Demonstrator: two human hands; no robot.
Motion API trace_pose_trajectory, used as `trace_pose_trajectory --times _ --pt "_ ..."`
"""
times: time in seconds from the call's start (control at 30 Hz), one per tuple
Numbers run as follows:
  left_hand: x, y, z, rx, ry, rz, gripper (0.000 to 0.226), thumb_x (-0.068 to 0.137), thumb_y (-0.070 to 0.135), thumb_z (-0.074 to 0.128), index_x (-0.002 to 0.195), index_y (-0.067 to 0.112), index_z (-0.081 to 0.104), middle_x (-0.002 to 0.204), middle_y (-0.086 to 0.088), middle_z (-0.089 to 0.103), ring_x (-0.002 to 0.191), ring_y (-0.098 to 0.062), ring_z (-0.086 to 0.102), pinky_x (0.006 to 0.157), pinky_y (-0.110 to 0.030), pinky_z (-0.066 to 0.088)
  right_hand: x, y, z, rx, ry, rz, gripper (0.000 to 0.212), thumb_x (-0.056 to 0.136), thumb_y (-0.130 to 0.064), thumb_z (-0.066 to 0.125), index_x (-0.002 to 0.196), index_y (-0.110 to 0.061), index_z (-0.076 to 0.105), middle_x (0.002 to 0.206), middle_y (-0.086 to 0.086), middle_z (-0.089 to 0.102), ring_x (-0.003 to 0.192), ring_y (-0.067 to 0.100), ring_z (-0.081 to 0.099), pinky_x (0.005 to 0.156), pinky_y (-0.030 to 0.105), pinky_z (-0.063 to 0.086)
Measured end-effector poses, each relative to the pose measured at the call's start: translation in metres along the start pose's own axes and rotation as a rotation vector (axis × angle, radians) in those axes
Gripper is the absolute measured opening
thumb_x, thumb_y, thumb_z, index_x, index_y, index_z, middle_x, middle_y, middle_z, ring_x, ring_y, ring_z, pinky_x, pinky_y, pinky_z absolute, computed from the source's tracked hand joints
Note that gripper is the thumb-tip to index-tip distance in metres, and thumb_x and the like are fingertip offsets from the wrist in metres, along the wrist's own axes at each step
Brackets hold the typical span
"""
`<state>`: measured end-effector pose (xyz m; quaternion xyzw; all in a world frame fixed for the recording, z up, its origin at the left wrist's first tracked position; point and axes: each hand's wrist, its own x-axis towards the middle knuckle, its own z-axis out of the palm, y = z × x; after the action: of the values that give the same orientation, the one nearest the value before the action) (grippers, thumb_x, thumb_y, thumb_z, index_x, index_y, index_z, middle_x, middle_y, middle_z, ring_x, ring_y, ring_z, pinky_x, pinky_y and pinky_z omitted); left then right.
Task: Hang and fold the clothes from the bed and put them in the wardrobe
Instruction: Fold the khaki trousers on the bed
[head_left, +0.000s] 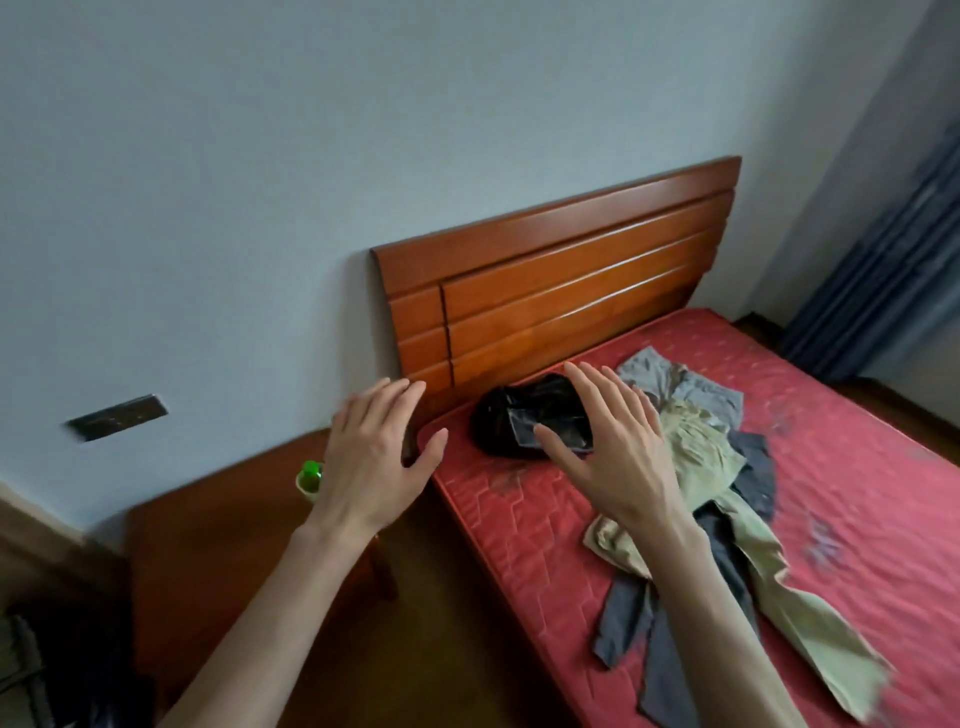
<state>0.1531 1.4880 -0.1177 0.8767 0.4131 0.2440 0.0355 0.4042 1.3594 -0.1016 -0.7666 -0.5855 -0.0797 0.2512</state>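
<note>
A pile of clothes lies on the red mattress: a black bundle with a shiny clear patch near the headboard, a light grey garment, khaki trousers and a dark grey garment under them. My right hand hovers with fingers spread over the black bundle, holding nothing. Off the mattress's left corner, my left hand is stretched out with straight fingers and is also empty.
A wooden headboard stands against the pale wall. A brown bedside table left of the bed carries a green-capped bottle. Blue curtains hang at the far right. A dark wall plate sits low on the wall.
</note>
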Motion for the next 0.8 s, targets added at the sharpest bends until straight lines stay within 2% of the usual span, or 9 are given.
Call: trace_pose_trajectory --times 0.1,0.2,0.4,0.53,0.8 --pt "0.001 0.046 0.017 -0.023 -0.02 0.057 0.066 0.101 0.063 0.038 0.149 0.019 0.05 0.15 -0.002 0.053 0.145 -0.022 0.041 0.118 -0.047 0.035 -0.03 0.04 -0.017 -0.034 0.009 0.068 0.078 0.096 -0.071 0.044 0.159 -0.028 0.034 0.162 -0.004 0.042 0.154 0.018 0.029 0.124 0.048 0.027" --pt "0.0 0.086 0.035 -0.061 -0.052 0.13 0.067 0.101 0.063 0.038 0.15 0.018 0.049 0.151 -0.003 0.052 0.146 -0.021 0.039 0.121 -0.048 0.032 -0.058 0.074 -0.034 -0.043 0.033 0.133 0.078 0.096 -0.071 0.045 0.159 -0.027 0.035 0.161 -0.004 0.042 0.153 0.02 0.032 0.123 0.048 0.028" --pt "0.02 0.154 0.066 -0.117 -0.071 0.27 0.066 0.1 0.061 0.041 0.149 0.017 0.05 0.15 -0.003 0.052 0.146 -0.02 0.04 0.122 -0.046 0.03 -0.102 0.129 -0.063 -0.111 0.088 0.294 0.078 0.095 -0.071 0.045 0.159 -0.027 0.037 0.161 -0.004 0.042 0.154 0.021 0.03 0.126 0.044 0.022" --pt "0.037 0.188 0.094 -0.187 -0.078 0.347 0.064 0.1 0.057 0.047 0.148 0.015 0.051 0.149 -0.004 0.053 0.146 -0.02 0.041 0.121 -0.047 0.031 -0.121 0.16 -0.073 -0.158 0.109 0.412 0.076 0.096 -0.069 0.048 0.159 -0.028 0.035 0.163 -0.007 0.04 0.155 0.019 0.027 0.127 0.046 0.019" --pt "0.097 0.239 0.162 -0.299 -0.134 0.461 0.063 0.099 0.057 0.048 0.147 0.016 0.052 0.151 -0.002 0.053 0.147 -0.018 0.039 0.122 -0.047 0.031 -0.119 0.218 -0.074 -0.203 0.146 0.62 0.078 0.096 -0.071 0.041 0.16 -0.029 0.031 0.164 -0.007 0.037 0.156 0.017 0.024 0.127 0.048 0.02"
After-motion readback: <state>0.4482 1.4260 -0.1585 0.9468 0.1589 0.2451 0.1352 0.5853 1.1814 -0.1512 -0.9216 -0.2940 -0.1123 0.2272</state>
